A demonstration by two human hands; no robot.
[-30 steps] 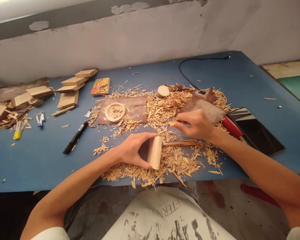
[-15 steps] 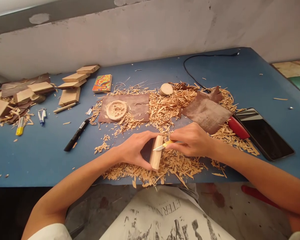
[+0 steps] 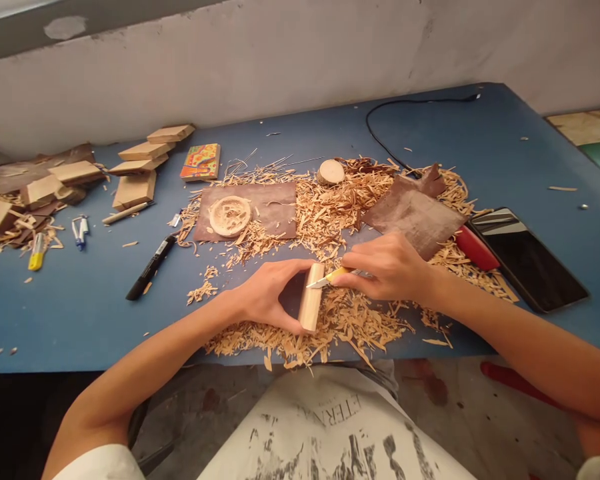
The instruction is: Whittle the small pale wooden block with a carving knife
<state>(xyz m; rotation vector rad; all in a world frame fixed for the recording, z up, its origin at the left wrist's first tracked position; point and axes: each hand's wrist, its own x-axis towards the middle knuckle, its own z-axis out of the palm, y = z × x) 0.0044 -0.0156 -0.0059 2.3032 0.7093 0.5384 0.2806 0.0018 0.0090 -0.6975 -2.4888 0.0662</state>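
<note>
Over curled shavings [image 3: 360, 323] at the near edge of the counter [image 3: 80, 327], the left hand [image 3: 267, 293] is pinching a smooth wooden block [image 3: 310, 309] by its ends, fingers wide, while the right hand [image 3: 390, 265] is gripping a yellow-handled knife [image 3: 336, 275], blade apparently against the wood. A twisting block could be sending that blade into the thumb. Beyond, a rough, hollowed disc [image 3: 230, 215] is lying on a brown sheet [image 3: 277, 217].

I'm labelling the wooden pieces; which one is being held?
The pale bar, gripped at both ends by the left hand; the blocks and round pieces are untouched.

Black phone [image 3: 533, 263] on blue table [image 3: 510, 163]
</note>
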